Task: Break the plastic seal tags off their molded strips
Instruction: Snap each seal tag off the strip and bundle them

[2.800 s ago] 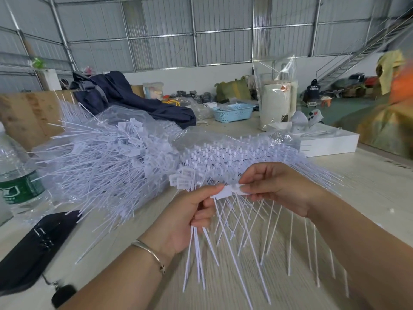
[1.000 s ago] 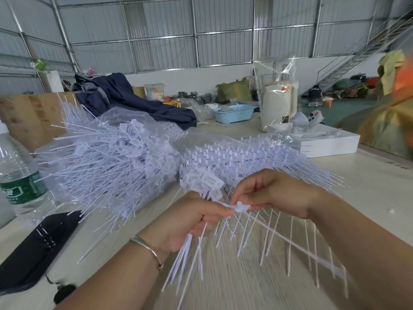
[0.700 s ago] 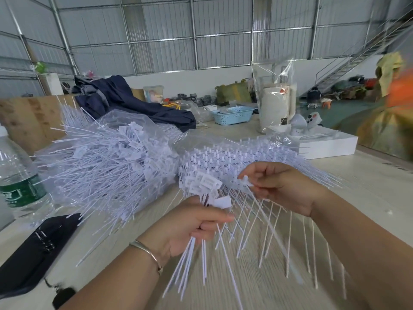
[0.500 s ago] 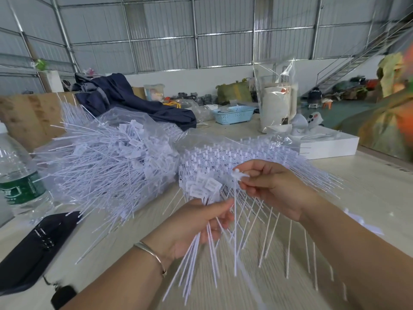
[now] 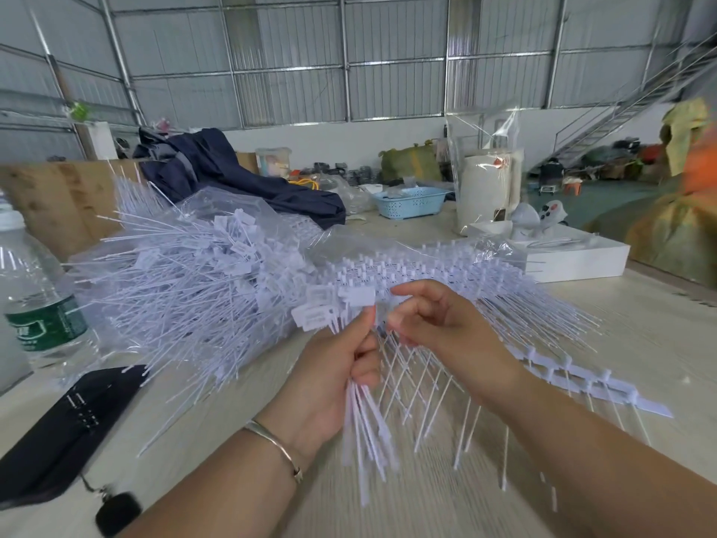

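Note:
My left hand [image 5: 333, 366] is shut on a bundle of loose white seal tags [image 5: 326, 310]; their flat heads fan out above my thumb and the thin tails hang below my palm. My right hand [image 5: 438, 328] sits just to its right, thumb and forefinger pinched on one tag at the bundle's edge. A molded strip [image 5: 582, 378] lies on the table right of my right forearm, with tails pointing toward me. More tails show under my right hand. Behind my hands lie a heap of strips [image 5: 446, 273] and a heap of loose tags in clear plastic [image 5: 186, 281].
At the left edge stands a water bottle [image 5: 38, 304], with a black pouch [image 5: 66, 429] in front of it. A white box [image 5: 574, 258], a blue basket [image 5: 411, 201], a wrapped white roll [image 5: 489, 188] and a dark jacket [image 5: 232, 176] sit farther back on the table.
My right hand broke a tag off, lifted it, and brought it left to the bundle in my left hand. A strip flew out to the right and now lies on the table.

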A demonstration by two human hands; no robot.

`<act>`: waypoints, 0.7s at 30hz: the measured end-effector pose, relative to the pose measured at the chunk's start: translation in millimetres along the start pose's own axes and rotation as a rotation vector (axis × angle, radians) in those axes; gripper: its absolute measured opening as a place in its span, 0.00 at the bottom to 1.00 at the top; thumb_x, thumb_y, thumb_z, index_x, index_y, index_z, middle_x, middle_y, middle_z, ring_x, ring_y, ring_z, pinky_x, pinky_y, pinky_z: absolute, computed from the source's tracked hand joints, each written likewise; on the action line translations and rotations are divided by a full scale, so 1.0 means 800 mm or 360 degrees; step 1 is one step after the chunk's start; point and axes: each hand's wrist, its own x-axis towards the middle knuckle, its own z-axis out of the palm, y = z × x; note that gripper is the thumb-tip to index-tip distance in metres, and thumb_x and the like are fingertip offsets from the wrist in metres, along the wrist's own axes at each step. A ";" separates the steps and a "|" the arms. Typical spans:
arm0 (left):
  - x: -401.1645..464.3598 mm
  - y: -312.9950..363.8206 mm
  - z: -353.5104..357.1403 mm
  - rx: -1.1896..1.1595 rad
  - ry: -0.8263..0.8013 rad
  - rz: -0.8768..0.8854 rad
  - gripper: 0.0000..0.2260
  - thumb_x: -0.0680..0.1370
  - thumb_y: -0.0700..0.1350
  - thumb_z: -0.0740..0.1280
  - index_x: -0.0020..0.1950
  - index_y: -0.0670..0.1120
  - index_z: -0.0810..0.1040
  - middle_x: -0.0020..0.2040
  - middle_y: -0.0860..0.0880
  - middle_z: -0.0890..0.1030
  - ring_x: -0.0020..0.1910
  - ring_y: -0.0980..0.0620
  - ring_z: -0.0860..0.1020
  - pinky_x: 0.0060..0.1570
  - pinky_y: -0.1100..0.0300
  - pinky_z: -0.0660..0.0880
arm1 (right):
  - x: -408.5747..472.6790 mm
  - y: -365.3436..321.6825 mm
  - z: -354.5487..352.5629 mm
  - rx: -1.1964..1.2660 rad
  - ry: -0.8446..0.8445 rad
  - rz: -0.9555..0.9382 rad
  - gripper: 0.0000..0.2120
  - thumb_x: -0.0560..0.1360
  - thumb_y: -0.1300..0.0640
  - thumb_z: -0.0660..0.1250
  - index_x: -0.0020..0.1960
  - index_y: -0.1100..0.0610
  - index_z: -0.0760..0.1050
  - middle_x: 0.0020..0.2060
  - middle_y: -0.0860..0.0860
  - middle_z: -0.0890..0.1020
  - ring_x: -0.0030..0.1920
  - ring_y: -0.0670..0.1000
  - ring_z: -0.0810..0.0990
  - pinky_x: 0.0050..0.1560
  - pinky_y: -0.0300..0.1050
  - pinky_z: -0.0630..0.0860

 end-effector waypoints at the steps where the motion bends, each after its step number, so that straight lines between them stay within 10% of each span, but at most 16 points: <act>1: 0.000 0.003 -0.001 0.0025 0.0030 0.0050 0.13 0.72 0.50 0.71 0.33 0.47 0.72 0.29 0.52 0.57 0.22 0.58 0.57 0.21 0.67 0.60 | -0.001 -0.001 0.003 -0.0023 -0.0060 0.0085 0.26 0.70 0.52 0.73 0.65 0.57 0.72 0.46 0.54 0.83 0.44 0.50 0.81 0.51 0.44 0.77; 5: -0.002 0.007 -0.005 -0.0119 0.0060 0.0182 0.17 0.73 0.48 0.72 0.28 0.46 0.70 0.22 0.52 0.59 0.21 0.55 0.59 0.30 0.60 0.72 | -0.010 -0.005 0.017 -0.0004 -0.0596 0.0437 0.42 0.67 0.40 0.76 0.73 0.53 0.61 0.53 0.48 0.84 0.57 0.48 0.82 0.61 0.49 0.75; 9: -0.002 0.010 0.002 -0.0389 0.0224 0.0512 0.11 0.75 0.51 0.70 0.39 0.45 0.82 0.25 0.54 0.62 0.23 0.57 0.61 0.23 0.67 0.64 | -0.021 -0.014 0.032 -0.0128 -0.1042 0.0463 0.18 0.72 0.53 0.72 0.59 0.57 0.73 0.44 0.56 0.84 0.42 0.55 0.83 0.47 0.48 0.77; 11: 0.000 0.009 0.004 -0.0329 0.0336 0.0633 0.12 0.78 0.51 0.66 0.45 0.43 0.80 0.27 0.53 0.67 0.24 0.57 0.65 0.26 0.67 0.66 | -0.025 -0.016 0.036 -0.0154 -0.1046 0.0419 0.03 0.76 0.59 0.68 0.49 0.56 0.75 0.39 0.59 0.83 0.32 0.55 0.80 0.36 0.45 0.75; 16: -0.004 -0.008 0.006 0.0601 0.0311 0.0677 0.10 0.79 0.52 0.65 0.49 0.46 0.79 0.39 0.55 0.83 0.37 0.61 0.79 0.35 0.68 0.73 | -0.018 -0.009 0.029 -0.0138 -0.0739 0.0343 0.26 0.76 0.69 0.57 0.27 0.46 0.74 0.22 0.46 0.69 0.23 0.44 0.62 0.27 0.38 0.58; 21: -0.011 -0.023 0.019 0.0911 0.0211 0.0591 0.11 0.83 0.48 0.58 0.52 0.42 0.76 0.30 0.53 0.82 0.27 0.59 0.80 0.30 0.71 0.71 | -0.013 -0.003 0.025 -0.0202 -0.0579 0.0331 0.22 0.75 0.72 0.53 0.43 0.48 0.75 0.21 0.44 0.67 0.23 0.44 0.62 0.27 0.38 0.59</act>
